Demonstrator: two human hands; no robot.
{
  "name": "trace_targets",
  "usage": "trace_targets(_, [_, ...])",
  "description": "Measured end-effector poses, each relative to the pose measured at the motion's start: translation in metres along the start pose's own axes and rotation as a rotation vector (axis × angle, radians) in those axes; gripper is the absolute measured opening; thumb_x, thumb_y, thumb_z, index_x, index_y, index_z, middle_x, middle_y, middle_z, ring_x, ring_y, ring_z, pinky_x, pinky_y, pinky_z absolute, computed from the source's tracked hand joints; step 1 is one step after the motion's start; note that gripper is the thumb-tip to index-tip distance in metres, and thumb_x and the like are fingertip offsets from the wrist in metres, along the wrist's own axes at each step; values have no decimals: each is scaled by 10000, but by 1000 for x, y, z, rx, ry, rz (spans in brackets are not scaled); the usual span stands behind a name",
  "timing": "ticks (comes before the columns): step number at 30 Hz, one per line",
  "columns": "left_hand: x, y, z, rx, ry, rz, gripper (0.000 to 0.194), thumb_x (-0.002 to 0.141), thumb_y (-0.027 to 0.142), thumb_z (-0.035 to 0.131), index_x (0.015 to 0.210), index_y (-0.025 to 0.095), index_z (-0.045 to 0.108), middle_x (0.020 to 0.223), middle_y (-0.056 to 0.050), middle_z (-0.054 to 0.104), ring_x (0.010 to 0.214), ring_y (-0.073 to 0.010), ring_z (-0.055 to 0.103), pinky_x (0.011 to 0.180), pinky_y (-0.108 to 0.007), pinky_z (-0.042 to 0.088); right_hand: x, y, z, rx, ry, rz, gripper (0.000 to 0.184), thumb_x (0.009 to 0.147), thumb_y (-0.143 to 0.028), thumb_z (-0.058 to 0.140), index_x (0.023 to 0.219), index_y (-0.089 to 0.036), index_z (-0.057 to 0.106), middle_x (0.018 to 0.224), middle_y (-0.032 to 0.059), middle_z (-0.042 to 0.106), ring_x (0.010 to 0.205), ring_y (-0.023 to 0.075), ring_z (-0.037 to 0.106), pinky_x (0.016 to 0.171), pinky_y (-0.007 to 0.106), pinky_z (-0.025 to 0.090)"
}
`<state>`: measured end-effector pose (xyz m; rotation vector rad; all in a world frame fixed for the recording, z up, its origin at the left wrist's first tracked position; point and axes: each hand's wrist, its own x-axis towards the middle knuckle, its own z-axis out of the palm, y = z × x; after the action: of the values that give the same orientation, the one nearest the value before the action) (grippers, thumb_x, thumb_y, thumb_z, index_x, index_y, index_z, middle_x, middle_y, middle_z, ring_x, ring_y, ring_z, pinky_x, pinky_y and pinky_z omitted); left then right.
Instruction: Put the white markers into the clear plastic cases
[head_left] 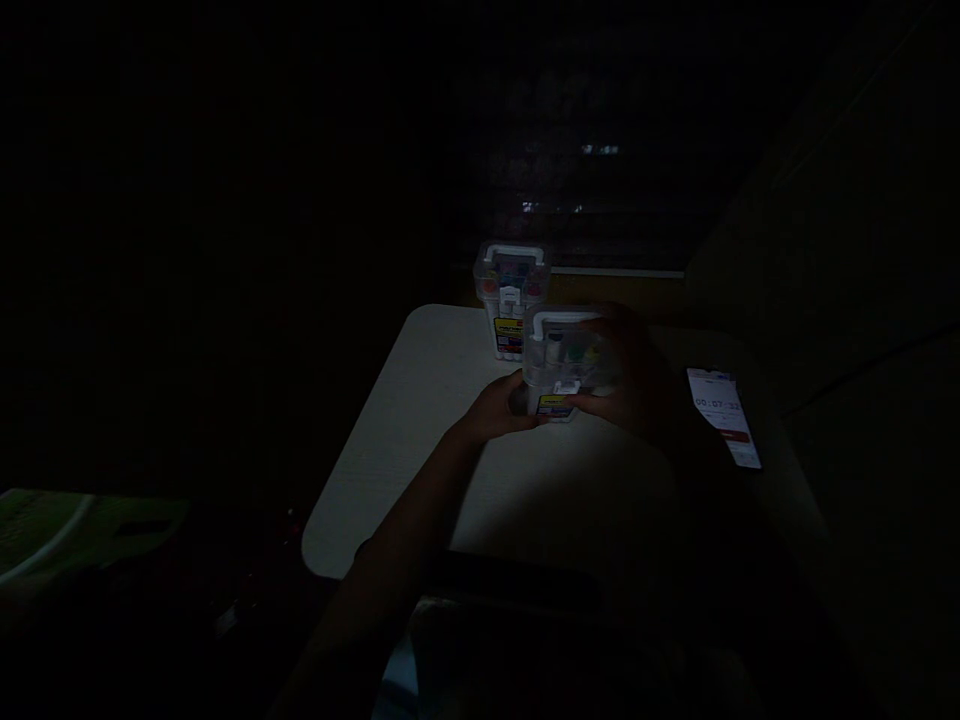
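Note:
The scene is very dark. A clear plastic case (561, 352) with a white handle and coloured items inside sits between my hands on a pale table (420, 440). My left hand (501, 404) grips its lower left side. My right hand (637, 385) wraps around its right side, with the thumb on the front. A second clear case (510, 290) of the same kind stands upright just behind it.
A lit phone (724, 414) showing a timer lies on the table to the right of my hands. A dim greenish object (67, 525) lies at the far left, off the table. Faint lights (600, 150) glimmer in the dark background.

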<state>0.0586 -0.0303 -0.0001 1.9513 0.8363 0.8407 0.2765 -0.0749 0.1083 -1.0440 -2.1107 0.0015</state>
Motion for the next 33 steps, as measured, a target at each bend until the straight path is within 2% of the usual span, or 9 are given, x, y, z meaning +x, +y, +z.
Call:
trace_targets(8, [0, -6, 1, -11, 6, 19, 750, 654, 449, 786, 1305, 166, 543, 1214, -111, 680, 1169, -296, 622, 1017, -453, 493, 0, 5, 2, 5, 23, -41, 729, 622, -215, 776, 1267, -273, 442, 1354, 115, 491, 1296, 331, 474, 1055, 531, 456])
trace_targets(13, [-1, -3, 0, 9, 13, 13, 780, 647, 464, 791, 1316, 158, 532, 1272, -121, 649, 1172, -300, 618, 1030, -451, 483, -4, 9, 0, 74, 5, -50, 776, 648, -350, 793, 1324, -231, 431, 1410, 158, 444, 1349, 334, 415, 1094, 545, 402])
trace_targets(16, [-1, -1, 0, 9, 13, 4, 778, 650, 472, 788, 1311, 149, 535, 1277, -125, 646, 1174, -304, 615, 1027, -447, 485, -5, 10, -2, 87, -4, -77, 706, 711, -398, 752, 1323, -220, 449, 1407, 167, 453, 1337, 321, 436, 1080, 534, 414])
trace_targets(21, [-1, -1, 1, -18, 4, 15, 743, 667, 472, 775, 1297, 149, 548, 1271, -123, 650, 1159, -291, 625, 1011, -438, 498, -3, 5, -3, 67, 14, -75, 587, 782, -361, 698, 1306, -262, 453, 1363, 130, 496, 1303, 298, 481, 1058, 526, 442])
trace_targets(27, [-1, -4, 1, -12, 5, 7, 750, 663, 462, 776, 1304, 153, 537, 1238, -111, 668, 1135, -286, 641, 992, -429, 510, -2, 1, -1, 5, 22, -23, 571, 763, -379, 714, 1273, -268, 482, 1340, 112, 519, 1280, 290, 504, 1048, 495, 469])
trace_targets(33, [0, -3, 1, -17, 0, 22, 721, 676, 442, 776, 1292, 152, 540, 1234, -101, 670, 1136, -284, 644, 990, -409, 517, 1, -1, -4, -19, 17, -38, 493, 781, -367, 691, 1222, -227, 520, 1325, 140, 526, 1258, 311, 519, 1025, 495, 483])
